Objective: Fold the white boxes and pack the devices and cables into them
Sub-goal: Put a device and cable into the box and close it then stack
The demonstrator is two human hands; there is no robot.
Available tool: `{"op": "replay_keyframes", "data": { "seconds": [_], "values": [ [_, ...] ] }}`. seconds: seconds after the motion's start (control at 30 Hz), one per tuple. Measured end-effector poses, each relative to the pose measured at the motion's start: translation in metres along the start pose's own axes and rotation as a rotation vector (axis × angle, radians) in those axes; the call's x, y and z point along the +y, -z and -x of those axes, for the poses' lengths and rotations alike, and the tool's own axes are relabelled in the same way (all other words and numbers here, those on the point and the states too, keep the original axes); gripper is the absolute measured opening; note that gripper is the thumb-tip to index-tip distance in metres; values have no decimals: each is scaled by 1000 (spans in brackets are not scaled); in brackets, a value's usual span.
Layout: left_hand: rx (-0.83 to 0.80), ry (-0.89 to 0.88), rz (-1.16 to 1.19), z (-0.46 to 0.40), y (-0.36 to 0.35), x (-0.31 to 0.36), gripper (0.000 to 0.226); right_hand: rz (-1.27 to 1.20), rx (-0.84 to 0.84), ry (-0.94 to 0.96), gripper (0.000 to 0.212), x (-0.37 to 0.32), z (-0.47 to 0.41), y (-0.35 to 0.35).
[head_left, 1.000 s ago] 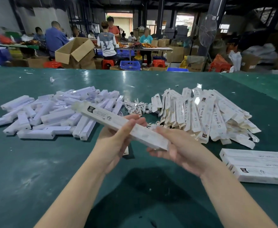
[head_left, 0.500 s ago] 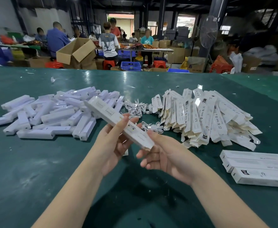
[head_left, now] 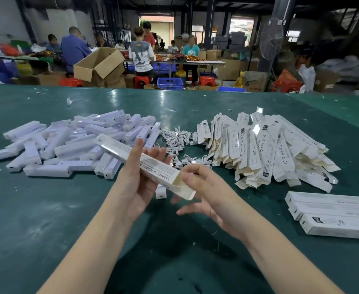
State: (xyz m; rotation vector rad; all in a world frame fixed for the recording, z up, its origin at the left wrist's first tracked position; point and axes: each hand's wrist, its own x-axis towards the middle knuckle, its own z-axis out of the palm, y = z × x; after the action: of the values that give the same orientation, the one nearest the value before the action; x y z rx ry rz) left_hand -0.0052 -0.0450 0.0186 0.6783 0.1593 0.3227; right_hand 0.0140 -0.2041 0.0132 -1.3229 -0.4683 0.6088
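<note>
My left hand (head_left: pixel 139 177) grips a long white box (head_left: pixel 144 164) around its middle, held slanted above the green table (head_left: pixel 47 219). Its near end is open, with the flap sticking out. My right hand (head_left: pixel 204 194) pinches that flap at the open end between thumb and forefinger; its other fingers are spread below. A heap of white devices (head_left: pixel 72 143) lies to the left. Coiled white cables (head_left: pixel 178 143) sit in the middle. Flat unfolded boxes (head_left: pixel 265 149) are piled to the right.
Three closed white boxes (head_left: pixel 333 213) lie stacked at the right edge. One small white device (head_left: pixel 160 192) lies on the table under the held box. Beyond the table's far edge, people sit at other tables among cardboard cartons (head_left: pixel 99 64) and red stools.
The box has turned over in my hands, now showing printed text on its side. My right hand moved from under the near end to pinching the flap there.
</note>
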Motion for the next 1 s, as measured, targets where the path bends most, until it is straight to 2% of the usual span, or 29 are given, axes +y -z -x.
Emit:
{"op": "replay_keyframes", "data": {
  "seconds": [0.07, 0.17, 0.3, 0.43, 0.57, 0.67, 0.83, 1.0],
  "values": [
    [16, -7, -5, 0, -1, 0, 40, 132, 45, 135, 28, 2, 2, 1],
    [11, 6, -22, -2, 1, -3, 40, 241, 31, 205, 13, 1, 5, 1],
    [3, 36, -53, -4, 5, -2, 31, 360, 85, 252, 16, 1, 6, 2],
    [9, 55, -82, -4, 6, -2, 35, 432, 142, 295, 17, 2, 6, 1],
    [42, 78, -46, -3, 3, -4, 46, 482, 120, 284, 31, 4, 9, -3],
    [34, 85, -54, -2, 4, -4, 51, 520, 96, 295, 28, 3, 9, -4],
    [35, 82, -10, -1, 3, -5, 40, 450, -2, 215, 18, 1, 9, -3],
    [47, 126, 102, 0, 2, -3, 11, 404, -265, -24, 16, -1, 14, -3]
  ]
}}
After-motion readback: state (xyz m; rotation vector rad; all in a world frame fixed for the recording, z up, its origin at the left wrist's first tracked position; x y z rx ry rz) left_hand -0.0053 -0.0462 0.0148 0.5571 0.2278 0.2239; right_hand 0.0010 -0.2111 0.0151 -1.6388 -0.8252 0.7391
